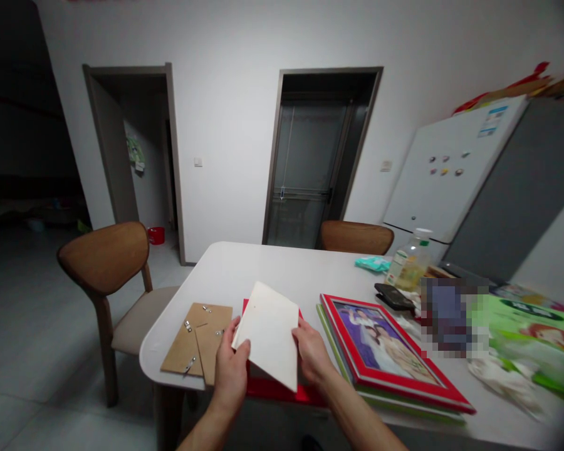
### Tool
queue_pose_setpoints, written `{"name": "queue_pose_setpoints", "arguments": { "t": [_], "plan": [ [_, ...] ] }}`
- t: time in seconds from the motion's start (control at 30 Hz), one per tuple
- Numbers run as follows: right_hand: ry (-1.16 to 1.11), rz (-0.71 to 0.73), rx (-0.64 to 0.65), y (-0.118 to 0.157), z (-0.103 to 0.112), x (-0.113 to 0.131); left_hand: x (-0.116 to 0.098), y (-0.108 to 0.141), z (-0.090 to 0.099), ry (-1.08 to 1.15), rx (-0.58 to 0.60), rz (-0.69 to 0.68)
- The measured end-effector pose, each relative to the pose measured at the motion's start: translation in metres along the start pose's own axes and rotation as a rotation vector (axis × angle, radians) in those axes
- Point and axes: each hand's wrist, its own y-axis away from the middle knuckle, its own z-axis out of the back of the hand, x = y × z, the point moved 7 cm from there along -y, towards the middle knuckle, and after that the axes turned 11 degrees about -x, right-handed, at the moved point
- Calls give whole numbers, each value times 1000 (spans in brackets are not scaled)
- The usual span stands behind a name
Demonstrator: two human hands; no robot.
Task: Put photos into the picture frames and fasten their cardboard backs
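My left hand (232, 364) and my right hand (311, 351) grip a white rectangular board (270, 332) by its two sides, tilted above the table's front edge. Whether it is one thick piece or several sheets, I cannot tell. Under it lies a red frame (262, 388), mostly hidden by the board and my hands. Brown backing boards (183, 344) with metal clips overlap just left of my left hand. To the right of my right hand, a red picture frame (357, 369) with a photo of people in it rests on green-edged frames (418, 410).
On the right of the white table (244, 260) are a bottle (410, 257), a dark phone-like object (393, 297), a teal packet (372, 264), crumpled tissue (507, 382) and a green bag (536, 326). Wooden chairs (106, 257) stand left and behind; a fridge (451, 169) is at right.
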Motion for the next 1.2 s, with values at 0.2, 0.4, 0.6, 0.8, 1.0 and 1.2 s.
{"name": "queue_pose_setpoints", "arguments": {
  "t": [0.2,0.4,0.6,0.8,1.0,1.2],
  "plan": [
    [390,103,-106,-26,33,9,4,0,6,-362,126,-135],
    [784,294,-151,-38,28,11,9,18,-4,-780,305,-403],
    [896,340,-189,-44,30,14,10,24,-9,-902,374,-524],
    [1017,417,-154,-37,21,20,9,26,-11,-950,399,-543],
    [1406,497,-183,-26,16,22,6,27,-12,-892,417,-539],
    [1509,568,-199,-19,13,27,-1,22,15,-911,422,-503]
  ]
}}
